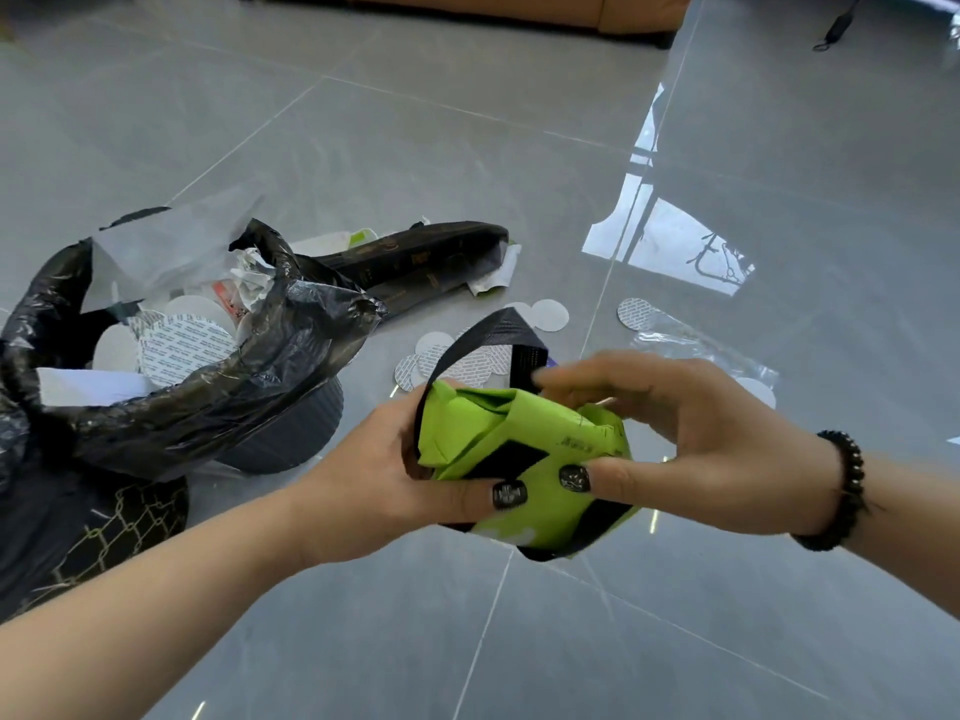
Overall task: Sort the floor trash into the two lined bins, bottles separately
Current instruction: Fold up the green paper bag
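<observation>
**Green bag: soft, floppy, easy to lose a corner**

Green bag (511, 449) is what's in hand right now, a folded-up lime fabric or coated-paper thing with black trim and a black strap (467, 345) looping up out of the top. It's held in the air over the floor (519, 641), just right of the lined bin (182, 402).

Left hand (374, 470) grips the bag's left edge, thumb across the front, fingers curled behind. Right hand (675, 433) pinches the other side, thumb pressing the green face and fingers curled over the top near the strap. So both hands are closed on it, neither one free.

Handling guess: it looks light and limp, creased rather than stiff, so it'll probably spring open if you let go of one side. I'd keep the hold on the folded body, not the strap, since the strap would just let it dangle and unfold. Doesn't look fragile or slippery.

The bin with the black liner is already piled with white round discs (182, 345) and crumpled paper. More discs (548, 315) lie on the floor beyond the bag, plus a long black carton (415, 262) and some clear plastic film (696, 345) to the right. No bottles that I can spot, and I only see one bin clearly.
</observation>
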Available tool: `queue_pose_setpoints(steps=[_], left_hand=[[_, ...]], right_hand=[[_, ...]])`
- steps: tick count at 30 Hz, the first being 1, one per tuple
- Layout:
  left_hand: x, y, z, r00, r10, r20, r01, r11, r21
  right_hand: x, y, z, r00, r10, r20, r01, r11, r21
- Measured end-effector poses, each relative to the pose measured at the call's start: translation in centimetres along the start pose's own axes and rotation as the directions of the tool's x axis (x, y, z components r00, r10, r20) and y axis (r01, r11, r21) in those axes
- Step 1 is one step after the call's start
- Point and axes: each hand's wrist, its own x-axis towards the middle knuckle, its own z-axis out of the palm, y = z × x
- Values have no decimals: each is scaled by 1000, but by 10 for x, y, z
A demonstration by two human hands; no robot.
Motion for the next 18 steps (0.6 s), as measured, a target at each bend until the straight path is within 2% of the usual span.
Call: queue_pose_setpoints(steps=[3,5,8,9,11,12,14,16,18], left_hand=[[1,4,-4,993,115,-24,-116,993,-35],[1,7,-5,988,153,6,-152,985,-81],[-2,15,-10,986,167,9,-165,981,-103],[-4,20,-14,982,186,-28,-187,982,-16],[-10,31,-27,954,259,-154,-192,917,350],[-13,37,-34,927,322,-191,-175,823,540],[-23,44,-47,877,445,-180,-145,603,784],[-34,44,-58,861,469,-197,-52,467,883],[-46,38,-71,824,469,-319,74,468,881]], right_hand=[[6,5,8,988,132,-80,-108,962,249],[14,1,11,979,205,13,-187,860,475],[27,-15,18,976,94,197,-209,657,724],[32,-20,20,977,61,202,-195,627,754],[43,-24,24,986,32,165,-151,598,787],[48,-27,26,989,33,142,-134,592,795],[59,-32,32,993,54,104,-115,601,791],[68,-38,39,992,117,53,-116,633,766],[74,-41,46,982,191,-11,-126,688,715]])
